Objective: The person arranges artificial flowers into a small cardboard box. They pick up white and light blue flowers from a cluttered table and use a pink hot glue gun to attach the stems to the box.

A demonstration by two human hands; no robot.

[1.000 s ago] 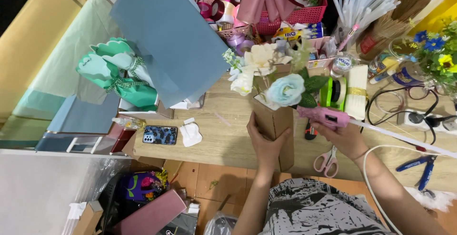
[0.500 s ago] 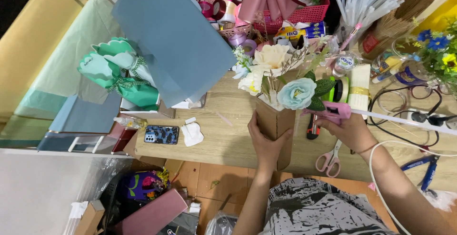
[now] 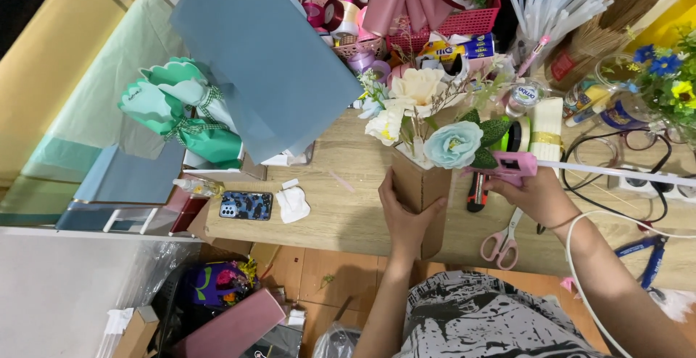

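Clasping the brown cardboard box (image 3: 420, 195) from the near side, the left hand (image 3: 403, 220) has its grip closed around it on the wooden counter (image 3: 341, 216); the right hand (image 3: 538, 197), grip shut on a pink glue gun (image 3: 510, 165), sits just right of the box, nozzle toward the blue flower (image 3: 453, 145) above cream flowers (image 3: 417, 89)

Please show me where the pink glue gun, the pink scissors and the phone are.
pink glue gun (image 3: 512, 166), head view, on its body.
pink scissors (image 3: 503, 242), head view, on the handles.
phone (image 3: 246, 205), head view, on its patterned back.
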